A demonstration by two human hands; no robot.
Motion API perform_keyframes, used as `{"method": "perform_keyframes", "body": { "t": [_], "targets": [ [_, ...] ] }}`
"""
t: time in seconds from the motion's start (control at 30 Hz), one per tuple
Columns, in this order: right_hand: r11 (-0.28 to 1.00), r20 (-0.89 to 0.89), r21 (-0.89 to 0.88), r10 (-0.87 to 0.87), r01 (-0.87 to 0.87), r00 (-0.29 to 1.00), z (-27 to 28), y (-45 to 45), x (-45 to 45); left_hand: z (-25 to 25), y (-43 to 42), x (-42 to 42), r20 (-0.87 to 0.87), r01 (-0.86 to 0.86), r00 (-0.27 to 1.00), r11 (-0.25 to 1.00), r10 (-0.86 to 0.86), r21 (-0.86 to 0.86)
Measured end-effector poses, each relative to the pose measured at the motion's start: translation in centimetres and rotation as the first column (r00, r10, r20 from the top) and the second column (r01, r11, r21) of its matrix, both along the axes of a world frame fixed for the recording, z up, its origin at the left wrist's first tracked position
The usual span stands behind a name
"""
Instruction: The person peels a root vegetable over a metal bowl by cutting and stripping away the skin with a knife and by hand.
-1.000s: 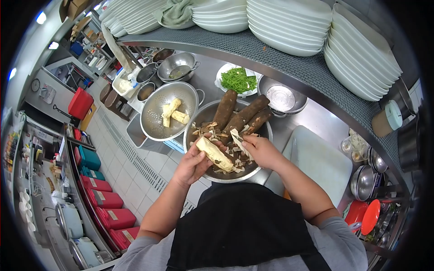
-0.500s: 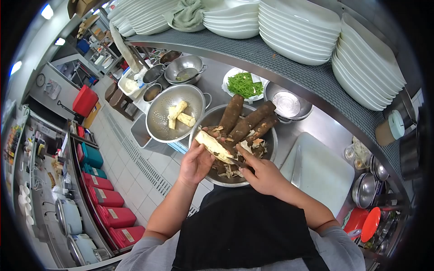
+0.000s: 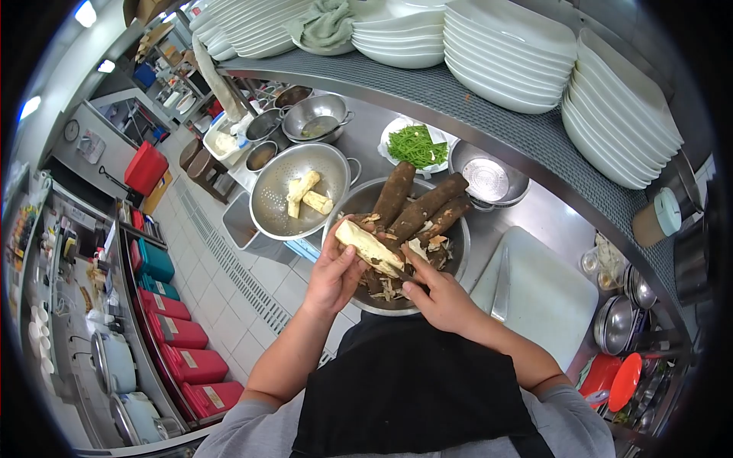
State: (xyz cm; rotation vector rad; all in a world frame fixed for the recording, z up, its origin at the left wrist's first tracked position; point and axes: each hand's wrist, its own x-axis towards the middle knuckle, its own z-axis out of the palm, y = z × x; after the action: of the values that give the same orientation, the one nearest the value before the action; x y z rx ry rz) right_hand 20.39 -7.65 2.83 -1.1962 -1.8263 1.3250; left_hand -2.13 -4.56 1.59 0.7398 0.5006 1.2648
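My left hand (image 3: 334, 276) is wrapped round a thick, pale, mostly peeled root (image 3: 363, 244), which looks like cassava, and holds it slanting over a steel bowl (image 3: 465, 258). At the root's lower right end, my right hand (image 3: 443, 299) is closed on a small dark-bladed peeling tool, probably a knife (image 3: 405, 275); its handle is hidden in the fingers. Brown unpeeled roots (image 3: 429, 204) lean in the bowl above my hands. Strips of peel (image 3: 388, 289) lie below them. To the left, a steel colander (image 3: 269, 200) contains peeled pale root pieces (image 3: 307, 191).
A white cutting board (image 3: 546, 305) with a large knife (image 3: 502, 286) lies on the right. Behind the bowl are a plate of cut green vegetables (image 3: 416, 146) and a steel pan (image 3: 489, 174). A metal shelf (image 3: 427, 85) with stacked white dishes (image 3: 510, 57) overhangs the counter.
The root has turned slightly in my left hand, and my left thumb now lies across its pale side. My right hand stays at the lower end. The view has shifted a little.
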Motion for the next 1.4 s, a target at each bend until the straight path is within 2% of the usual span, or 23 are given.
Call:
{"method": "perform_keyframes", "body": {
  "t": [0.13, 0.2, 0.3, 0.37, 0.4, 0.47, 0.5, 0.53, 0.57, 0.6, 0.63, 0.7, 0.77, 0.9, 1.07, 1.3, 1.4],
  "targets": [
    [0.999, -0.021, 0.028, -0.043, 0.044, 0.999, -1.0, 0.5, 0.2, 0.1, -0.3, 0.1, -0.010, 0.006, 1.000, 1.000, -0.006, 0.006],
    [0.997, 0.025, 0.069, -0.041, 0.040, 0.999, -1.3, 0.5, 0.2, 0.1, -0.3, 0.2, -0.044, 0.013, 0.999, 1.000, -0.012, 0.023],
    [0.998, -0.035, 0.043, -0.040, 0.042, 0.999, -1.5, 0.8, 0.2, -0.7, -0.4, 0.1, -0.088, 0.031, 0.996, 0.999, -0.028, 0.035],
    [0.989, -0.148, 0.145, 0.033, -0.011, 0.988, -2.6, 1.2, -0.1, -0.7, -0.4, 0.3, -0.095, 0.061, 0.994, 0.997, -0.057, 0.038],
    [0.990, -0.147, 0.143, 0.031, -0.010, 0.989, -2.4, 1.3, -0.1, -0.7, -0.5, 0.4, -0.103, 0.090, 0.991, 0.995, -0.086, 0.041],
    [0.991, -0.154, -0.127, 0.009, -0.028, 0.988, -1.9, 1.4, -0.3, -0.7, -0.6, 0.6, -0.102, 0.062, 0.993, 0.998, -0.059, 0.021],
    [0.992, -0.152, -0.128, 0.003, -0.022, 0.988, -2.0, 1.4, -0.5, -0.6, -0.6, 0.8, -0.102, 0.032, 0.994, 0.999, -0.032, 0.004],
    [1.000, -0.142, 0.013, -0.013, 0.015, 0.990, -2.4, 1.4, -0.8, -0.6, -0.7, 1.1, -0.099, 0.036, 0.994, 0.999, -0.035, 0.003],
    [0.987, -0.133, 0.155, -0.026, 0.047, 0.991, -2.6, 1.4, -0.9, -0.5, -0.8, 1.6, -0.199, -0.028, 0.980, 0.994, 0.007, -0.101],
    [0.987, -0.132, 0.156, -0.024, 0.045, 0.991, -2.5, 1.4, -0.9, -0.4, -0.9, 1.8, -0.301, -0.104, 0.953, 0.975, 0.041, -0.195],
    [0.979, -0.066, 0.198, -0.032, 0.044, 0.997, -2.4, 1.3, -0.9, -0.4, -0.9, 1.7, -0.301, -0.109, 0.953, 0.975, 0.046, -0.194],
    [0.970, 0.000, 0.240, -0.044, 0.042, 0.999, -1.9, 1.2, -0.9, -0.6, -0.9, 1.5, -0.413, -0.072, 0.910, 0.962, -0.045, -0.263],
    [0.971, 0.043, 0.240, 0.012, -0.022, 0.999, -1.6, 1.0, -0.4, -1.2, -1.0, 1.2, -0.415, -0.089, 0.910, 0.972, -0.010, -0.217],
    [0.968, 0.125, 0.248, 0.008, -0.040, 0.992, -1.3, 0.6, 0.3, -1.4, -1.2, 0.8, -0.399, -0.128, 0.915, 0.981, 0.061, -0.143],
    [0.955, 0.169, 0.292, 0.006, -0.056, 0.986, -0.3, 0.5, 0.1, -0.3, -1.9, 1.6, -0.419, -0.090, 0.907, 0.992, 0.045, -0.088],
    [0.961, 0.146, 0.275, -0.078, 0.035, 0.986, -1.0, 1.2, -1.1, -0.1, -1.5, 2.1, -0.540, -0.157, 0.836, 0.986, 0.101, -0.059],
    [0.973, 0.074, 0.226, -0.062, 0.044, 0.995, -3.1, 2.0, -1.2, -0.3, -1.1, 1.8, -0.525, -0.119, 0.848, 0.991, 0.071, -0.060]
  ]
}}
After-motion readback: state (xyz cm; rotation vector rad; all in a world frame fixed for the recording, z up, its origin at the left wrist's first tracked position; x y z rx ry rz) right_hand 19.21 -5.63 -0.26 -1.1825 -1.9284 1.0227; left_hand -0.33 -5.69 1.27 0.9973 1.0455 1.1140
